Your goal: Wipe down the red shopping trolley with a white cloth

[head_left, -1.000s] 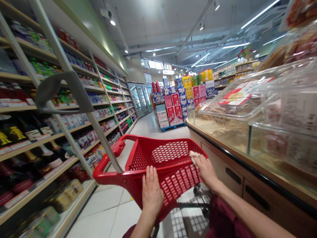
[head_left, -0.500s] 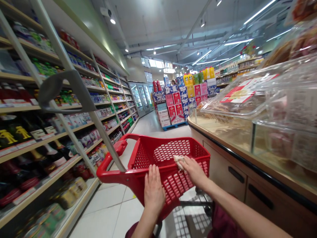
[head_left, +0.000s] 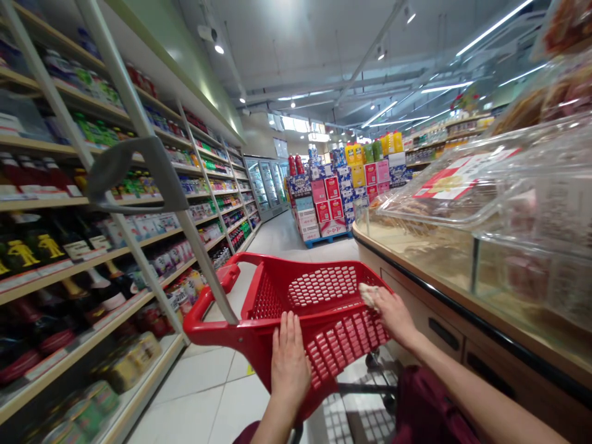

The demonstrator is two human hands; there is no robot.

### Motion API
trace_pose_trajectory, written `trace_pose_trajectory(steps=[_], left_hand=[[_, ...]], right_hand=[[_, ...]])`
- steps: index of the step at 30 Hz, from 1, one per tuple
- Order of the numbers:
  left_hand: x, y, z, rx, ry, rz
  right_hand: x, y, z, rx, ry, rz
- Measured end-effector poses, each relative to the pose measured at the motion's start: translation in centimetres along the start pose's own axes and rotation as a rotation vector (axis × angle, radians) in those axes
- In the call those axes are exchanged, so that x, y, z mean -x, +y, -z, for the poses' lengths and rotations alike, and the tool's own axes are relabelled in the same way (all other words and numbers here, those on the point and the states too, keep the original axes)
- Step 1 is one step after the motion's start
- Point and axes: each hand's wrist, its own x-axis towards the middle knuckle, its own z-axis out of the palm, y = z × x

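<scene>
A red plastic shopping cart (head_left: pixel 277 277) with a perforated basket stands in front of me. My left hand (head_left: pixel 290 361) lies flat against the near side of the basket, fingers straight and pointing up at the rim. At the right end of that rim, my right hand (head_left: pixel 391 311) is closed on a whitish cloth (head_left: pixel 367 295), which touches the basket edge. Part of the cloth is hidden under the fingers. No goods show inside the basket.
Shelves of bottles and cans (head_left: pixel 106 246) line the left, with a grey handle on a metal pole (head_left: pixel 157 176) in front. Stacked drink boxes (head_left: pixel 324 206) stand ahead on a blue pallet. A counter (head_left: pixel 444 277) with clear food packs (head_left: pixel 462 179) runs along the right.
My right hand has slid the cloth rightward along the basket rim toward its far right corner. My left hand stays on the basket side.
</scene>
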Motion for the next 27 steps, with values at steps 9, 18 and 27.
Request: trace_pose_trajectory(steps=[9, 18, 27], left_hand=[[0.0, -0.2, 0.1, 0.004, -0.004, -0.018], [0.0, -0.1, 0.0, 0.002, -0.013, -0.007], [0.0, -0.2, 0.0, -0.001, -0.020, -0.023]], right_hand=[[0.3, -4.9, 0.2, -0.108, -0.005, 0.255], [-0.1, -2.8, 0.6, -0.057, -0.049, 0.026], [-0.3, 0.4, 1.3, 0.045, -0.062, -0.213]])
